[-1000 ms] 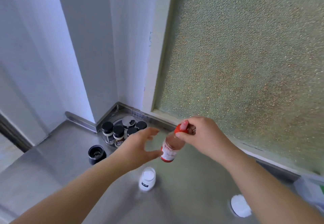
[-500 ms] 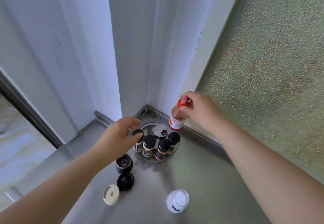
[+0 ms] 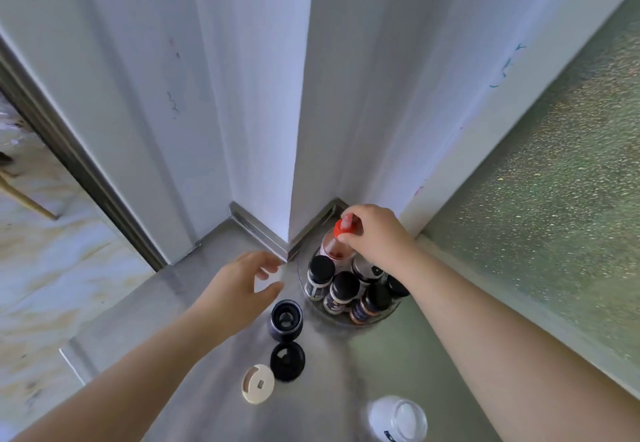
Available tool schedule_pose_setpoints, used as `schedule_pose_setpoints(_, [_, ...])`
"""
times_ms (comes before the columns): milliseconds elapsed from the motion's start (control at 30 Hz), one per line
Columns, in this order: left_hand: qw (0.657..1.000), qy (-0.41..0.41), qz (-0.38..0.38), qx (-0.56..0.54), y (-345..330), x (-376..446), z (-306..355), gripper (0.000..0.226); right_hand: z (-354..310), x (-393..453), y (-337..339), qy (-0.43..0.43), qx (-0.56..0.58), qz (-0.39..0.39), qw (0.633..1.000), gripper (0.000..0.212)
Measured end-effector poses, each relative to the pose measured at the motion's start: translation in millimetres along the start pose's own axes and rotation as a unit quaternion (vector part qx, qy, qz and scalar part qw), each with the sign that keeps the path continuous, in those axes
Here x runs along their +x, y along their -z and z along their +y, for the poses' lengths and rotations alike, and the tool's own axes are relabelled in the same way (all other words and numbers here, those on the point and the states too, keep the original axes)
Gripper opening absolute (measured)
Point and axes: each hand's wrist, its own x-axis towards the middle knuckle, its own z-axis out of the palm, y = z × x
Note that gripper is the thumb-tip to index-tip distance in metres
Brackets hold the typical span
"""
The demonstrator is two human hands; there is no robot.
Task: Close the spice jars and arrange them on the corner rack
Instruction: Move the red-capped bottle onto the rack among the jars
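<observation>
Left hand (image 3: 239,289) open, right hand (image 3: 375,237) pinching.

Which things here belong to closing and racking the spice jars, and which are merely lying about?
Part of the job: red-capped jar held by the right hand; corner rack with black-capped jars; open black jar; black lid; cream lid; white jar; left hand.

Lying about: frosted window; white wall.

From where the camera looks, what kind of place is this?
Probably a home kitchen corner: a steel countertop meets white walls, a round rack holds spice jars, and a frosted window stands to the right.
</observation>
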Motion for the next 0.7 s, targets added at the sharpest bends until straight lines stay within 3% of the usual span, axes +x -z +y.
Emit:
schedule_pose_setpoints(133, [1.0,0.013,-0.024,0.007,-9,-5,-7,0.025,1,-2,-3,0.004,0.015,0.007,1.0,0.03])
schedule_pose_setpoints(300, [0.999,0.008,-0.035,0.005,-14,-11,-1,0.024,7,-16,4,0.02,0.014,0.011,1.0,0.055])
schedule_pose_setpoints(467, [0.998,-0.055,-0.041,0.003,-30,-22,22,0.021,20,-71,25,0.036,0.051,0.088,0.994,0.048])
schedule_pose_setpoints(600, [0.984,-0.124,-0.127,0.002,-64,-38,44,0.026,45,-139,21,0.017,0.071,0.064,0.995,0.04])
schedule_pose_setpoints(700, [0.969,-0.126,-0.21,0.014,-101,-52,59,0.044,73,-185,8,-0.006,0.063,0.028,0.998,0.038])
